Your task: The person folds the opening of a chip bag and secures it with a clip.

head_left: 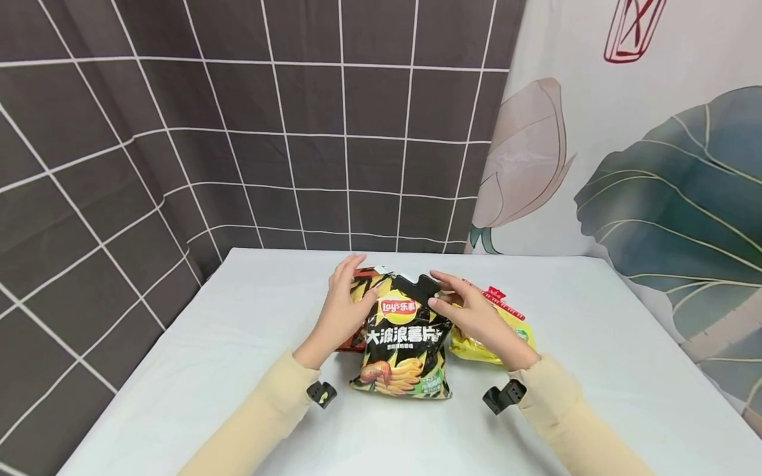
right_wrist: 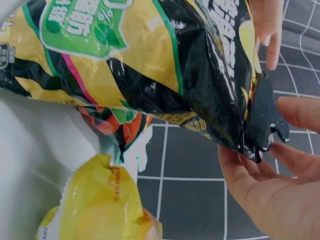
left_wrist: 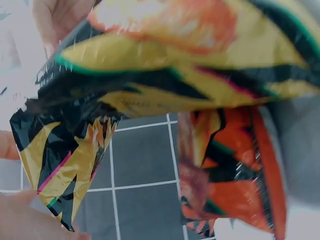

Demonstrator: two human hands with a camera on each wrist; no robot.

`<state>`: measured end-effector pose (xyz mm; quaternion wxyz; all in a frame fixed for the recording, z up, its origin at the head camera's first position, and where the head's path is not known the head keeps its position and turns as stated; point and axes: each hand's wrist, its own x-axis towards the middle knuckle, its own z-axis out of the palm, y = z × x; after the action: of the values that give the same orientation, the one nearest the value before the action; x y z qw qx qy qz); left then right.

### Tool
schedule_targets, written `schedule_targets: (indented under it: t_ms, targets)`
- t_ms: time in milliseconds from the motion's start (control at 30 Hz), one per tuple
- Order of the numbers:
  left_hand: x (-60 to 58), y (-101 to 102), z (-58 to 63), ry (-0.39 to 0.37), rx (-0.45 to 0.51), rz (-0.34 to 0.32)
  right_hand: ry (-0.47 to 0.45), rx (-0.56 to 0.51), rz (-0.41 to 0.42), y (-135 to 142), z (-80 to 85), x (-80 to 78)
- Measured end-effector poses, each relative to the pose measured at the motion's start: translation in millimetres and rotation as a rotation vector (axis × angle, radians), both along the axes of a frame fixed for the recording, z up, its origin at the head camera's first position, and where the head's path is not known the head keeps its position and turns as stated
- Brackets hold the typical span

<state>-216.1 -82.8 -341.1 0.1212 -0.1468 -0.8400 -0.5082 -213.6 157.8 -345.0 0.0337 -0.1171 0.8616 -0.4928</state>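
Note:
A black Lay's potato chip bag (head_left: 407, 344) leans up in the middle of the table, its printed front toward me. A black bag clip (head_left: 419, 289) sits across its top edge, toward the right corner. My right hand (head_left: 473, 317) holds the clip, thumb on the near side and fingers behind; the clip (right_wrist: 262, 112) also shows in the right wrist view. At the bag's top left corner is my left hand (head_left: 345, 304), fingers extended upward and thumb by the bag's edge. In the left wrist view, a loose corner flap (left_wrist: 65, 170) hangs beside the left fingers (left_wrist: 30, 217).
Behind the black bag on the left lies a red chip bag (head_left: 355, 340), partly covered. To the right, behind my right hand, is a yellow bag (head_left: 476, 347) with a red clip (head_left: 506, 307) along its top. The white table (head_left: 268, 291) meets a dark gridded cloth.

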Motion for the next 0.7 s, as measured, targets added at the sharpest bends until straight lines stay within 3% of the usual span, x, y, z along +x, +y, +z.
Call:
schedule_targets:
  t_ms: [433, 700]
  targets:
    - [10.2, -3.6, -19.6, -0.333, 0.342, 0.004, -0.087, -0.211, -0.032, 3.1, -16.2, 6.3]
    - [14.7, -6.0, -34.4, -0.445, 0.405, -0.066, -0.107, -0.145, -0.040, 4.8, -22.5, 8.6]
